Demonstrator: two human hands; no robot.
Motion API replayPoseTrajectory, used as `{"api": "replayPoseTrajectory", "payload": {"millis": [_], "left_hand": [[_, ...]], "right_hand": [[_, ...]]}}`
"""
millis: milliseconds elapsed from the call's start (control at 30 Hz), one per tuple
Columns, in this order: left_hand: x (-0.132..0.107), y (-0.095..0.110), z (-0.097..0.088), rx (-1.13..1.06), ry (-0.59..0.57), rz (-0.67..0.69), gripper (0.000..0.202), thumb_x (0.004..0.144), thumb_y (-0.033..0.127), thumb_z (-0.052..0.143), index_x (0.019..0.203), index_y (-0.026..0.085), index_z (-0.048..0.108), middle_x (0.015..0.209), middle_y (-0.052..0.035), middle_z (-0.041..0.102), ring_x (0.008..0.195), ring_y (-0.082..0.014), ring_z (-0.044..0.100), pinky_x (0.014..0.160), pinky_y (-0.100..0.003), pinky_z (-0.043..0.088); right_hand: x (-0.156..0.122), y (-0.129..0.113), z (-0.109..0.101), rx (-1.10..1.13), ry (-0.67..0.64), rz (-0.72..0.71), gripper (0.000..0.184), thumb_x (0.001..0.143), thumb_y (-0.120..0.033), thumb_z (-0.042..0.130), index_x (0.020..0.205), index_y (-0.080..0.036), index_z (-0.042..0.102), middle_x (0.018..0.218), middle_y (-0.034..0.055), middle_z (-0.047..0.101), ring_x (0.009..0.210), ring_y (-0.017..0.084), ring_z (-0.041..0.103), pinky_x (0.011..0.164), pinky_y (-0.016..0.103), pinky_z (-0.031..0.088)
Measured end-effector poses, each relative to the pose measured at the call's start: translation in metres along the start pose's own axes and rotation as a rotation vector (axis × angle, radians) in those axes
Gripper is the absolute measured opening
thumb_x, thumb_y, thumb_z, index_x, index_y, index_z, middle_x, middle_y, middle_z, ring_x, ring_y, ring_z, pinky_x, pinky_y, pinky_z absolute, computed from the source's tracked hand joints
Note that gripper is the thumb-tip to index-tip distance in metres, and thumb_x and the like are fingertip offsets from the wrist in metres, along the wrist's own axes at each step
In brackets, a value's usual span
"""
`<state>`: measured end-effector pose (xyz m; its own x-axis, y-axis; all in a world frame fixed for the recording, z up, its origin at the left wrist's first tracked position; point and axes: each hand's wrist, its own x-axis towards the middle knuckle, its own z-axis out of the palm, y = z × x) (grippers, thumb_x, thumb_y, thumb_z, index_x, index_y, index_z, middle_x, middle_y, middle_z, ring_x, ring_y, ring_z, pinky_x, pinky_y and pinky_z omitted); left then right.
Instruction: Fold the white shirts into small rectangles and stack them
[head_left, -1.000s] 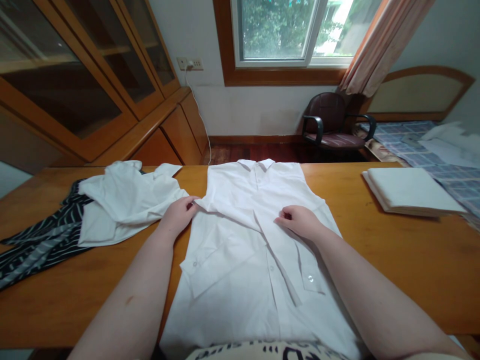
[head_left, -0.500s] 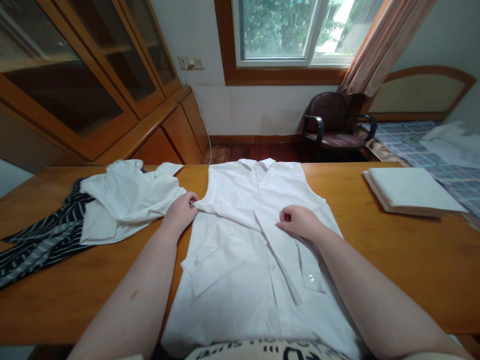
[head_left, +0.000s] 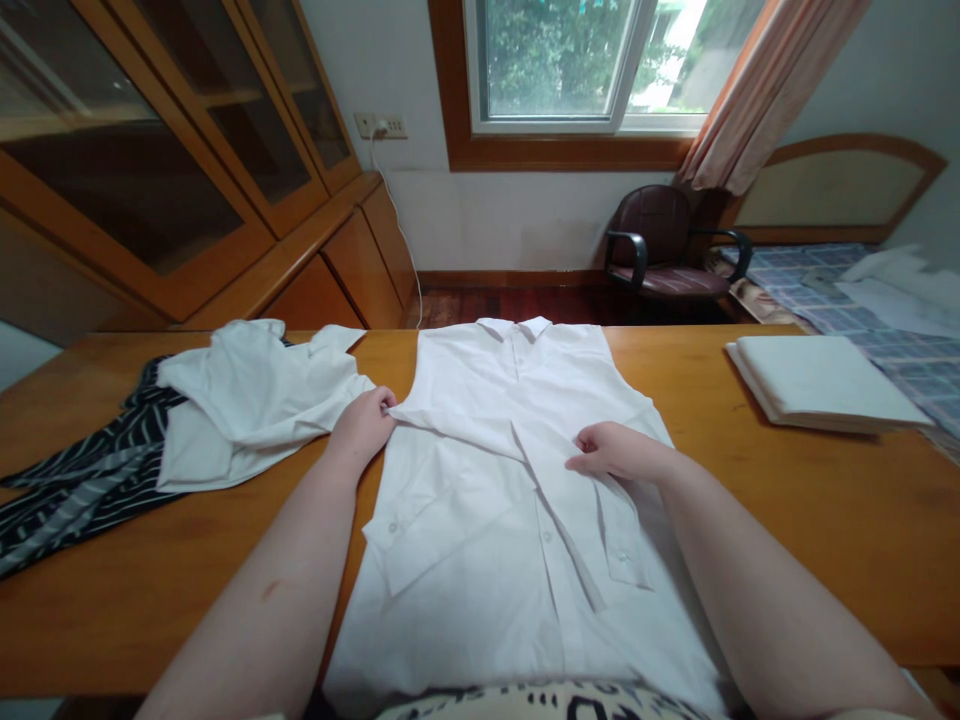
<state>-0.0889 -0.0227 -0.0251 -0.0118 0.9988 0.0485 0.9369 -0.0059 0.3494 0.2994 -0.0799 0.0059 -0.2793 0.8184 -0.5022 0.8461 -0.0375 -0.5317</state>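
Note:
A white button-up shirt lies front up, its collar at the far edge of the wooden table. Both sleeves are folded inward across the front, cuffs pointing towards me. My left hand is closed, pinching the fabric at the shirt's left side, where a crease runs inward. Over the upper part of the right-hand sleeve is my right hand, fingers loosely bent and thumb apart from the index finger. No cloth shows gripped in it; whether its underside touches the shirt is hidden.
At the left lie a crumpled white garment and a black striped cloth. A folded white stack sits at the right. Beyond the table are a glass-fronted cabinet, an armchair and a bed.
My right hand has shifted slightly right across the sleeve, and its curled fingers have loosened and flattened. The left hand keeps its pinch in nearly the same place.

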Motion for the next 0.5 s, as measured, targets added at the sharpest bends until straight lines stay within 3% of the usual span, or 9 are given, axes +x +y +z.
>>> {"api": "replayPoseTrajectory", "payload": {"millis": [100, 200, 300, 433, 500], "left_hand": [[0.0, -0.001, 0.0, -0.016, -0.005, 0.004, 0.006, 0.072, 0.022, 0.051, 0.077, 0.022, 0.054, 0.081, -0.0033, 0.062, 0.077, -0.0205, 0.058, 0.066, -0.028, 0.039], [0.001, -0.003, 0.001, -0.023, -0.005, 0.004, 0.007, 0.072, 0.022, 0.051, 0.078, 0.022, 0.054, 0.081, -0.0032, 0.062, 0.077, -0.0206, 0.058, 0.067, -0.028, 0.04], [0.002, -0.005, 0.003, -0.024, -0.007, 0.003, 0.007, 0.072, 0.022, 0.05, 0.078, 0.023, 0.054, 0.081, -0.0033, 0.063, 0.077, -0.021, 0.058, 0.067, -0.029, 0.04], [0.002, -0.005, 0.004, -0.019, -0.015, -0.005, 0.01, 0.071, 0.022, 0.05, 0.079, 0.022, 0.056, 0.083, -0.0038, 0.064, 0.08, -0.0216, 0.059, 0.068, -0.029, 0.041], [0.002, -0.004, 0.003, -0.015, -0.021, -0.014, 0.011, 0.071, 0.021, 0.05, 0.08, 0.022, 0.056, 0.084, -0.0039, 0.064, 0.081, -0.0218, 0.059, 0.068, -0.029, 0.041]], "right_hand": [[-0.012, -0.001, -0.009, -0.111, -0.197, 0.052, 0.025, 0.067, -0.042, 0.068, 0.063, -0.02, 0.057, 0.06, -0.0001, 0.058, 0.055, 0.014, 0.048, 0.054, 0.027, 0.031], [-0.022, 0.001, -0.012, -0.105, -0.224, 0.074, 0.024, 0.072, -0.039, 0.063, 0.06, -0.02, 0.054, 0.057, 0.0007, 0.057, 0.053, 0.014, 0.047, 0.054, 0.028, 0.031], [-0.03, 0.01, -0.006, 0.071, -0.12, 0.104, 0.024, 0.077, -0.038, 0.055, 0.061, -0.02, 0.051, 0.056, -0.0004, 0.053, 0.053, 0.013, 0.045, 0.055, 0.027, 0.032], [-0.04, 0.025, 0.016, 0.462, 0.164, 0.2, 0.025, 0.077, -0.043, 0.05, 0.066, -0.021, 0.044, 0.056, -0.004, 0.041, 0.053, 0.012, 0.041, 0.052, 0.025, 0.033], [-0.048, 0.032, 0.028, 0.641, 0.178, 0.236, 0.026, 0.075, -0.046, 0.051, 0.07, -0.022, 0.043, 0.058, -0.005, 0.04, 0.053, 0.012, 0.041, 0.051, 0.025, 0.035]]}}
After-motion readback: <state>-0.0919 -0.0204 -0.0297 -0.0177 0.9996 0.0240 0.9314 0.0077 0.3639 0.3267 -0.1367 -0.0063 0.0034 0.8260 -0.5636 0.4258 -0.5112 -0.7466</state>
